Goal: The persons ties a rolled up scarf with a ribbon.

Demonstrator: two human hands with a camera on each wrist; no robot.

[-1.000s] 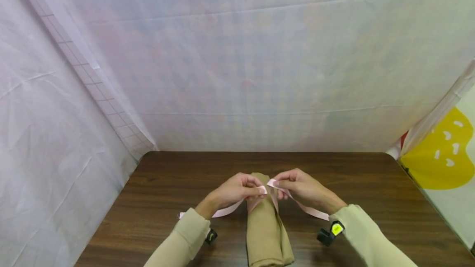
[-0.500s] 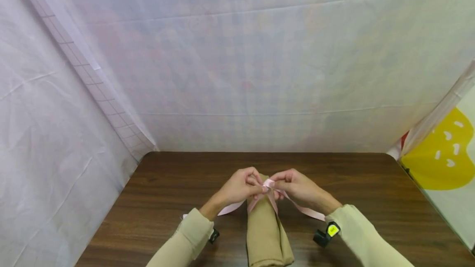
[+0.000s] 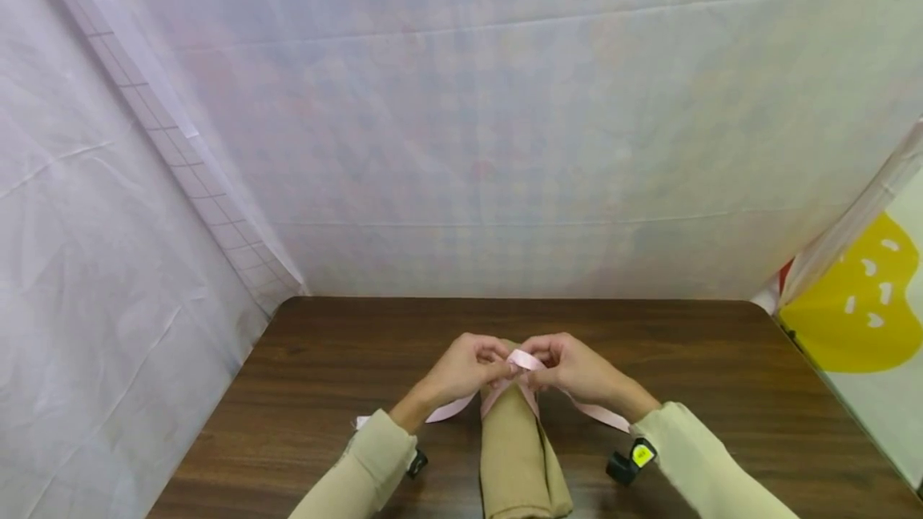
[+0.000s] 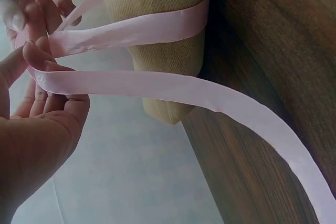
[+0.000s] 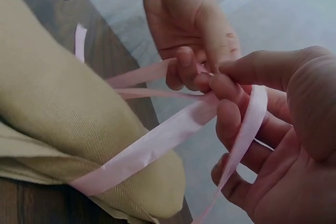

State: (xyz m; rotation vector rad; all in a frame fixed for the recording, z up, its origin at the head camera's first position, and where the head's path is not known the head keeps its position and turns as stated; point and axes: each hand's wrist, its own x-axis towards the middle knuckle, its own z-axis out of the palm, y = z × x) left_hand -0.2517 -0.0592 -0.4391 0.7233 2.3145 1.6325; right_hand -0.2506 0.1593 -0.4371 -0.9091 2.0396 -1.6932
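Note:
A rolled tan cloth [image 3: 512,455] lies lengthwise on the table with a pink ribbon [image 4: 136,30] passed round its far part. Over the ribbon my left hand [image 3: 461,367] and right hand [image 3: 577,367] meet, fingertips almost together. Thumb and curled fingers of the left pinch the ribbon, and a loose tail [image 4: 220,93] arcs away from them. My right thumb and index finger pinch it too, seen in the right wrist view, with another tail [image 5: 252,124] hanging across the fingers. A small pink loop [image 3: 525,359] shows between both hands; the crossing beneath it is hidden by fingers.
The dark wood table [image 3: 324,359] ends at a pale hanging sheet [image 3: 461,142] at the back. Another white sheet [image 3: 86,263] hangs on the left. At the right is a yellow printed shape [image 3: 858,303]. Dark wrist devices [image 3: 623,467] sit by the sleeves.
The hands have drawn together from a small gap between two separately held ribbon parts. Those parts now overlap in a loop between the fingertips. The cloth roll stays put.

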